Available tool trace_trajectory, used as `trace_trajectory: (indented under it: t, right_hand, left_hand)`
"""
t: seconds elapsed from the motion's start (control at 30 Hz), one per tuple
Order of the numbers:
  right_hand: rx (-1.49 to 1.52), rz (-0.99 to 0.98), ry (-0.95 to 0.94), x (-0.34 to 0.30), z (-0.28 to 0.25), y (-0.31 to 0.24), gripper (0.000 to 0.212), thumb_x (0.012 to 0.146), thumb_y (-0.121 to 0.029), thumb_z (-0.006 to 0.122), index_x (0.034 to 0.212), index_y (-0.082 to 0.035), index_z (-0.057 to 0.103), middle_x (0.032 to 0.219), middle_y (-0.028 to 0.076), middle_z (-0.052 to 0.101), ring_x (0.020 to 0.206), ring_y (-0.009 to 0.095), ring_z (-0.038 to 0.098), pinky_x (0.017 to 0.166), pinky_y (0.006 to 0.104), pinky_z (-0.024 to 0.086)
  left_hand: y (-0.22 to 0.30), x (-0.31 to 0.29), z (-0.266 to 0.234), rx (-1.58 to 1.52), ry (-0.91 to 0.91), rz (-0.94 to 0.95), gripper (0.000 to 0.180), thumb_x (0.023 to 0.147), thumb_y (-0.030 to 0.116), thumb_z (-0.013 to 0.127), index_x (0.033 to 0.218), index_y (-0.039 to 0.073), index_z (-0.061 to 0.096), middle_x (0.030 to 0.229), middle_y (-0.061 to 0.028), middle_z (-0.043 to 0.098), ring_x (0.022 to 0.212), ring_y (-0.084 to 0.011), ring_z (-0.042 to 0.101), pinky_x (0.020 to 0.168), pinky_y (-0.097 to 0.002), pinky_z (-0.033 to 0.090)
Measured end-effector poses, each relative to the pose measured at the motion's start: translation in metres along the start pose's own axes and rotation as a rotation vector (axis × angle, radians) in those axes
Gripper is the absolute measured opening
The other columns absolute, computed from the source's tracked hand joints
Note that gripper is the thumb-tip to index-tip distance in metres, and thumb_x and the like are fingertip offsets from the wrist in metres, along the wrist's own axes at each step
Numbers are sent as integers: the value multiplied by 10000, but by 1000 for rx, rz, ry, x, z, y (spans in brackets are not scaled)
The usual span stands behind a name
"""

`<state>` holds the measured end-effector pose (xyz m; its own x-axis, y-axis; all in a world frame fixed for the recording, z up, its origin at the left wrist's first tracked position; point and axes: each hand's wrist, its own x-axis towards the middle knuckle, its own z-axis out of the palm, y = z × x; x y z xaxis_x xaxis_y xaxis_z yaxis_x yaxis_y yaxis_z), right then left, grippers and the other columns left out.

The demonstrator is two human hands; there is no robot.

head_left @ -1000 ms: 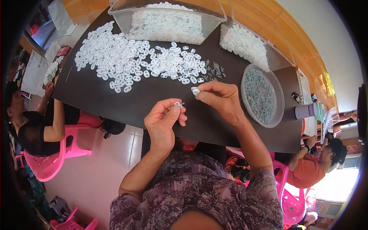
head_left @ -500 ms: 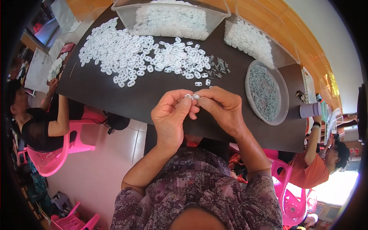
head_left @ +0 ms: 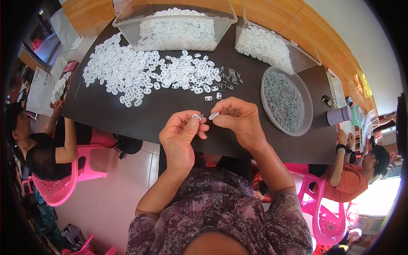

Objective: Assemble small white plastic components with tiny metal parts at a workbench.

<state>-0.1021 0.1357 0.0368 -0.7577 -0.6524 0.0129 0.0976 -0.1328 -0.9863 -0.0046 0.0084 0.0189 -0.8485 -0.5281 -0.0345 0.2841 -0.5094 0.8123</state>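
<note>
Over the front part of the dark table, my left hand (head_left: 180,134) pinches a small white plastic piece (head_left: 195,117) between thumb and fingers; a little grey tip, like a screw, shows beside it. My right hand (head_left: 242,123) grips a white oval two-holed plastic piece (head_left: 213,115), held on edge by thumb and forefinger. A narrow gap parts the two hands' pieces. Just beyond my right hand lie two small white blocks (head_left: 219,95). Farther off are a small heap of white ovals (head_left: 187,70) and some loose grey screws (head_left: 231,77).
A larger heap of white ovals (head_left: 123,68) spreads at the left. Two see-through bins of white pieces stand at the back. A round plastic tub (head_left: 309,111) of screws sits right, near a lilac cup (head_left: 339,115). People sit at both sides on pink chairs.
My hands have drawn apart; the pieces that were together at the fingertips are now separated, one in each hand. The view has shifted slightly.
</note>
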Motion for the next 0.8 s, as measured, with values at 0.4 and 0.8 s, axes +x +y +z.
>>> trace_trajectory:
  t: [0.4, 0.8]
  right_hand:
    - [-100, -64, 16, -5, 9, 4, 178, 829, 17, 607, 1006, -2, 625, 840, 20, 627, 786, 59, 570, 665, 193, 439]
    - [-116, -55, 131, -5, 1, 4, 164, 834, -31, 618, 987, -23, 676, 791, 1, 628, 707, 48, 532, 590, 189, 408]
  left_hand:
    - [-6, -2, 1, -4, -35, -40, 146, 882, 43, 574, 986, -60, 582, 838, -135, 639, 663, -167, 623, 537, -259, 503]
    - [-5, -5, 4, 105, -78, -68, 165, 889, 23, 562, 1031, -59, 577, 850, -125, 639, 668, -135, 616, 539, -216, 486]
